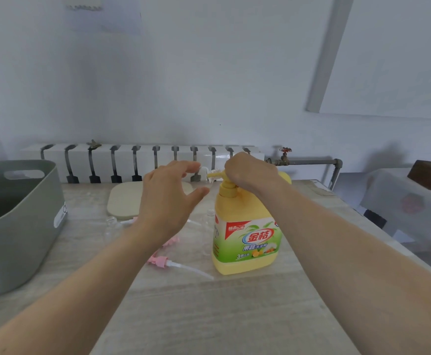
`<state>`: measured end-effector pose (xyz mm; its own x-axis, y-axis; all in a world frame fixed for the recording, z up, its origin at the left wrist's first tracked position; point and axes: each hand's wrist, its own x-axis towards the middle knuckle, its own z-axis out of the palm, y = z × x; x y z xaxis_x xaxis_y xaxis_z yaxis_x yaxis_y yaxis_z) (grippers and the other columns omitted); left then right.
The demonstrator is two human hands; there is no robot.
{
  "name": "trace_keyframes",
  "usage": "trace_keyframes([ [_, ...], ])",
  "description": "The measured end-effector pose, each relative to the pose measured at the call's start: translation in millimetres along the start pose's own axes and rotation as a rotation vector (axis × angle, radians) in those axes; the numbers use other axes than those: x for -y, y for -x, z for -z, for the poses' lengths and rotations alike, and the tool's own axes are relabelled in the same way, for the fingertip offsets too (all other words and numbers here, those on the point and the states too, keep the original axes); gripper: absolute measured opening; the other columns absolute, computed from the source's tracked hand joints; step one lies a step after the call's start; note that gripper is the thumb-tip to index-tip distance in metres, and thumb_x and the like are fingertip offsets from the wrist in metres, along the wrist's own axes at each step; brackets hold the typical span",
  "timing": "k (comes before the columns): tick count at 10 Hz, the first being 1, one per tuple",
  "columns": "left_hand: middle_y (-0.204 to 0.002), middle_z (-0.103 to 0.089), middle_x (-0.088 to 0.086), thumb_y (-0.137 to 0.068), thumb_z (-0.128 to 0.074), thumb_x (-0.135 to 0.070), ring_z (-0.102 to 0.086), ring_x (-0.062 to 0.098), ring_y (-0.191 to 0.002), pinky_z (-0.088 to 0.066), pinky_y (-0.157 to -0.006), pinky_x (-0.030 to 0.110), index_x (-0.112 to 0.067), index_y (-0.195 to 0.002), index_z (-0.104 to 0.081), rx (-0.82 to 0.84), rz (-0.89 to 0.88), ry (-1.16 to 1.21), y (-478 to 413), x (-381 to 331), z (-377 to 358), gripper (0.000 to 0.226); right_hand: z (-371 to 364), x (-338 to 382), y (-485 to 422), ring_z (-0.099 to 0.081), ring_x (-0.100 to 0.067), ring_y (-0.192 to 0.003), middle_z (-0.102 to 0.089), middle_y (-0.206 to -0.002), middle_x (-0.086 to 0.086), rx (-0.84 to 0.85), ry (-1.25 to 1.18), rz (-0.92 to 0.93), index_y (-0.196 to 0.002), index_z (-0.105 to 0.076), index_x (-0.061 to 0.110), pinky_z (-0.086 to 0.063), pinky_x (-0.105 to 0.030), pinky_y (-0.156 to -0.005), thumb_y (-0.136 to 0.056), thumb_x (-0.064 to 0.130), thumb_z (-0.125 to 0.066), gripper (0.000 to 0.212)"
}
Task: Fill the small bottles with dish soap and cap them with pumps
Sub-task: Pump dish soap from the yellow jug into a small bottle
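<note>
Dish soap jug [247, 237] stood upright on the worktop [209, 316], directly under the right hand [250, 170], whose fingers were curled down over its yellow pump head [226, 187]. The left hand [168, 196] hovered just beside the nozzle [215, 173], fingers [192, 166] and thumb apart in a loose C. Something faintly clear showed between their tips, but I could not tell whether they pinched a small bottle there. One small bottle [210, 226] stood below the left thumb, close against the jug's side. Another [111, 225] stood to the outer side of the left wrist, and pink pumps [159, 261] lay nearer the body than either hand. The likely trouble was a press with no bottle mouth squarely under the nozzle, which would send soap over the left fingers or onto the worktop. A narrow neck would leave little margin, and a hard press could rock the jug.
</note>
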<state>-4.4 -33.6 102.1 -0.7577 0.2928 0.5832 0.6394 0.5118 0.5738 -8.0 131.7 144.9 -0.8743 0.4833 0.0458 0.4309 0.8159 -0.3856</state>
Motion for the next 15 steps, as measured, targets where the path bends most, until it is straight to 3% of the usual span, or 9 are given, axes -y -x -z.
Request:
trace_keyframes([
  [2, -0.12, -0.064, -0.011, -0.082, -0.075, -0.033, -0.057, 0.009, -0.105, -0.041, -0.104, 0.045, -0.023, -0.125, -0.061, -0.001, 0.021, 0.037, 3, 2, 2, 0.046, 4, -3, -2, -0.028, -0.016, -0.058, -0.032, -0.062, 0.002, 0.084, -0.12, 0.023, -0.061, -0.029, 0.021, -0.025, -0.03, -0.061, -0.085, 0.013, -0.031, 0.025],
  [4, -0.119, -0.064, -0.011, -0.082, -0.075, -0.034, -0.057, 0.009, -0.104, -0.043, -0.102, 0.044, -0.024, -0.124, -0.061, -0.015, 0.031, 0.058, 1, 3, 4, 0.046, 13, -1, -5, -0.044, -0.012, -0.065, -0.051, -0.072, 0.007, 0.206, -0.326, 0.075, -0.064, -0.052, 0.016, -0.031, -0.036, -0.083, -0.092, 0.018, -0.03, 0.037],
  [6, -0.123, -0.063, -0.007, -0.083, -0.074, -0.033, -0.057, 0.014, -0.11, -0.04, -0.105, 0.045, -0.022, -0.126, -0.061, -0.025, -0.019, -0.01, -4, 2, 5, 0.046, 12, 2, -6, -0.037, -0.015, -0.064, -0.045, -0.072, -0.001, 0.187, -0.24, 0.029, -0.067, -0.05, 0.011, -0.03, -0.037, -0.081, -0.092, 0.014, -0.032, 0.031],
  [8, -0.126, -0.061, -0.011, -0.085, -0.07, -0.039, -0.054, 0.012, -0.115, -0.023, -0.107, 0.03, -0.027, -0.129, -0.058, -0.012, -0.061, -0.12, -7, 5, 7, 0.047, 4, 8, -9, -0.042, -0.021, -0.066, -0.041, -0.07, -0.005, 0.096, -0.257, 0.0, -0.063, -0.035, 0.014, -0.04, -0.037, -0.078, -0.095, 0.001, -0.032, 0.035],
  [9, -0.126, -0.061, -0.012, -0.085, -0.071, -0.039, -0.054, 0.012, -0.115, -0.022, -0.106, 0.03, -0.028, -0.129, -0.058, -0.004, -0.055, -0.124, -6, 6, 5, 0.047, 1, 4, -6, -0.04, -0.02, -0.068, -0.036, -0.068, -0.003, 0.024, -0.138, 0.042, -0.061, -0.029, 0.017, -0.042, -0.037, -0.067, -0.09, -0.002, -0.032, 0.035],
  [10, -0.124, -0.062, -0.012, -0.084, -0.073, -0.037, -0.055, 0.012, -0.113, -0.024, -0.107, 0.031, -0.027, -0.126, -0.06, -0.007, -0.053, -0.102, -4, 6, 1, 0.045, -2, 0, 0, -0.026, -0.015, -0.057, -0.029, -0.064, 0.003, 0.017, 0.015, 0.054, -0.06, -0.028, 0.02, -0.023, -0.027, -0.057, -0.074, -0.003, -0.03, 0.028],
  [11, -0.123, -0.063, -0.011, -0.083, -0.073, -0.036, -0.056, 0.012, -0.111, -0.029, -0.109, 0.036, -0.026, -0.126, -0.061, 0.004, -0.044, -0.095, -2, 7, 1, 0.046, 1, 2, 4, -0.034, -0.015, -0.057, -0.035, -0.063, 0.003, -0.001, 0.072, 0.039, -0.061, -0.033, 0.019, -0.028, -0.03, -0.063, -0.079, 0.003, -0.031, 0.025],
  [12, -0.122, -0.064, -0.01, -0.083, -0.074, -0.035, -0.057, 0.012, -0.109, -0.035, -0.108, 0.042, -0.025, -0.125, -0.061, 0.002, -0.031, -0.06, 0, 6, 3, 0.046, 2, -1, 5, -0.029, -0.016, -0.055, -0.03, -0.061, 0.003, 0.017, 0.052, 0.043, -0.059, -0.028, 0.021, -0.022, -0.029, -0.056, -0.081, 0.006, -0.032, 0.026],
  [15, -0.121, -0.064, -0.008, -0.083, -0.074, -0.035, -0.058, 0.012, -0.108, -0.04, -0.105, 0.045, -0.022, -0.126, -0.061, -0.006, -0.016, 0.006, -1, 2, 5, 0.046, 13, 1, -3, -0.04, -0.02, -0.071, -0.048, -0.078, -0.004, 0.171, -0.235, 0.039, -0.068, -0.043, 0.013, -0.033, -0.037, -0.076, -0.089, 0.015, -0.031, 0.025],
])
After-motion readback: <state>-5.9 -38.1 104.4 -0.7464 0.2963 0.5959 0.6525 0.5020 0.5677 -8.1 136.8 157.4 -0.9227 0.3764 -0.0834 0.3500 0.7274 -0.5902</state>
